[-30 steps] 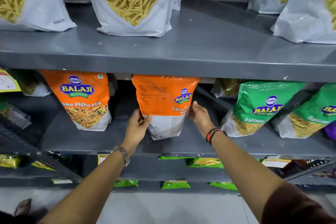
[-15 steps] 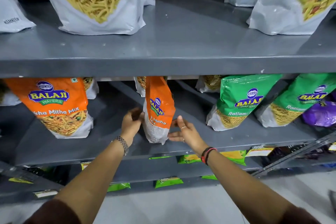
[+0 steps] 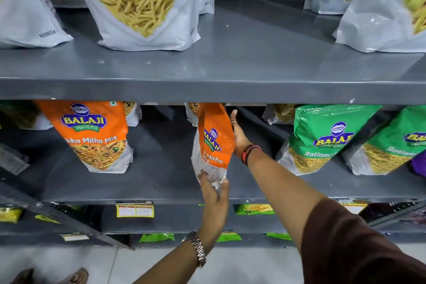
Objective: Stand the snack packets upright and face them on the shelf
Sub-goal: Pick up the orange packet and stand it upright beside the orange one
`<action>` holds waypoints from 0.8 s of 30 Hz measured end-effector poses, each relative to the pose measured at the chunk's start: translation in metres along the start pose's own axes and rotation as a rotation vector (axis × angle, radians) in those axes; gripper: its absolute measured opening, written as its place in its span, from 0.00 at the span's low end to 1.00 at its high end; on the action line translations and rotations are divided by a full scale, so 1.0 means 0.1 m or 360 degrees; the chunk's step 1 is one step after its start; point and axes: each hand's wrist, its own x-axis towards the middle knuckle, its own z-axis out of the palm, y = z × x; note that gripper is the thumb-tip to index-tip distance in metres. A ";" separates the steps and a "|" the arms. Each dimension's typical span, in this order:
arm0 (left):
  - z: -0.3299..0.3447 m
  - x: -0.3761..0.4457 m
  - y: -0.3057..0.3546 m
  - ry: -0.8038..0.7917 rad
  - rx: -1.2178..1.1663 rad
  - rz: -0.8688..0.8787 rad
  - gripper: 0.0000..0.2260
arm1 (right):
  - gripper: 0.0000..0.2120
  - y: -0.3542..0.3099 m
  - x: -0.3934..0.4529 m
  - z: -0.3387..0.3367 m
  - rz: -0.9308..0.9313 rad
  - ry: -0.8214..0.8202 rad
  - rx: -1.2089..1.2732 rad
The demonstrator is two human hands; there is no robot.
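An orange Balaji Tikha Mitha Mix packet point(image 3: 214, 143) stands upright on the grey middle shelf point(image 3: 161, 182), turned nearly edge-on with its front facing left. My left hand point(image 3: 213, 193) pinches its white bottom corner. My right hand point(image 3: 237, 134) lies flat against the packet's right side, fingers reaching up behind it. A second orange packet point(image 3: 96, 136) of the same mix stands upright and front-facing to the left. Two green Ratlami packets point(image 3: 322, 138) point(image 3: 391, 145) lean at the right.
The upper shelf point(image 3: 230, 71) carries large white pouches of yellow sev point(image 3: 143, 4). More pouches stand at the back of the middle shelf. Lower shelves hold green and yellow packets and a yellow price tag point(image 3: 134, 210). The floor is pale tile.
The packet has turned from back-facing to nearly edge-on. My left hand dropped to its bottom corner and my right hand moved up along its right side. The view shifted.
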 end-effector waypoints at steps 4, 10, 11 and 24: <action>0.13 0.02 0.15 0.0137 -0.0224 -0.0066 0.29 | 0.36 0.07 -0.12 0.12 0.0013 -0.0191 0.0081; 0.02 0.28 0.11 0.0435 -0.0443 -0.0068 0.31 | 0.29 0.40 -0.31 -0.05 -0.0169 0.0174 -0.0088; -0.03 0.33 0.09 0.0407 -0.0464 -0.0059 0.36 | 0.26 0.44 -0.36 -0.10 -0.0211 0.0210 -0.0058; -0.38 0.76 0.28 -0.0006 -0.0235 -0.0192 0.37 | 0.31 0.83 -0.55 -0.51 -0.0248 0.0480 -0.0100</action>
